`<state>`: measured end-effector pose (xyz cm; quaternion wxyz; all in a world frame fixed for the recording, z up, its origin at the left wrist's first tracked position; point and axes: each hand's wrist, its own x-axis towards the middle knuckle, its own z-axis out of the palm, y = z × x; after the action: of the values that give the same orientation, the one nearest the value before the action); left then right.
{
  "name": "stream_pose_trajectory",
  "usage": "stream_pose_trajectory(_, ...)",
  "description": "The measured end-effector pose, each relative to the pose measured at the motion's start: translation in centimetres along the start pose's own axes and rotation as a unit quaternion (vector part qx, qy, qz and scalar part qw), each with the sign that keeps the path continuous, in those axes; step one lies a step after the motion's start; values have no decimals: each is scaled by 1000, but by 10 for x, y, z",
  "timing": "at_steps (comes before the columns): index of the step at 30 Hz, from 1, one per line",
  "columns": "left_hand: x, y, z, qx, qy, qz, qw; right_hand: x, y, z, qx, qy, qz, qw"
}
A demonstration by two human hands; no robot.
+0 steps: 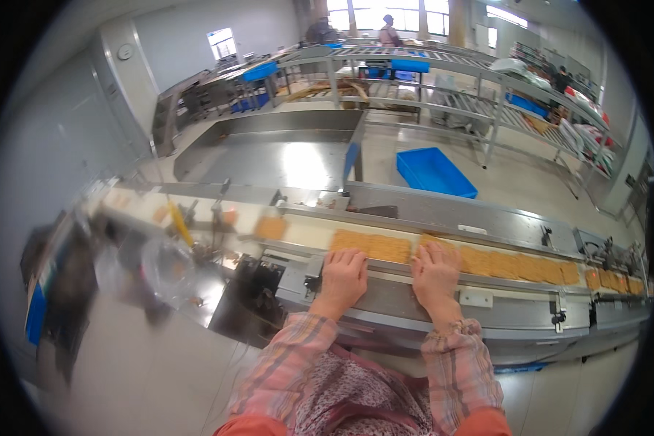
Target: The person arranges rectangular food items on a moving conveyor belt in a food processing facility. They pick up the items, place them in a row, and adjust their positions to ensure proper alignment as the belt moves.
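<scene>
My left hand rests over the near rail of a conveyor, its fingertips at the left end of a row of flat golden-brown biscuit-like pieces. My right hand lies with its fingers over a tilted piece, just past a small gap at that row's right end. From there a longer row of similar pieces runs rightward along the pale conveyor belt. Both sets of fingertips are partly hidden, so any grip cannot be made out.
Metal guide rails border the belt. To the left, a single piece lies near a yellow-handled tool and a blurred clear plastic bag. Beyond stand a steel trough, a blue crate and a roller rack. A person is far off.
</scene>
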<state>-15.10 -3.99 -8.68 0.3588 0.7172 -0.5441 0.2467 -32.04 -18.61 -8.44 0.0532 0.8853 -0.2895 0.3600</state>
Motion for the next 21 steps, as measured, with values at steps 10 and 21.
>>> stream_pose_trajectory(10, 0, 6, 1, 53, 0, -14, 998, -6, -1, -3, 30, -19, -18, 999)
stream_pose_trajectory(21, -1, -2, -3, 40, -15, -7, 999, 2, -11, -6, 104, 25, -31, 994)
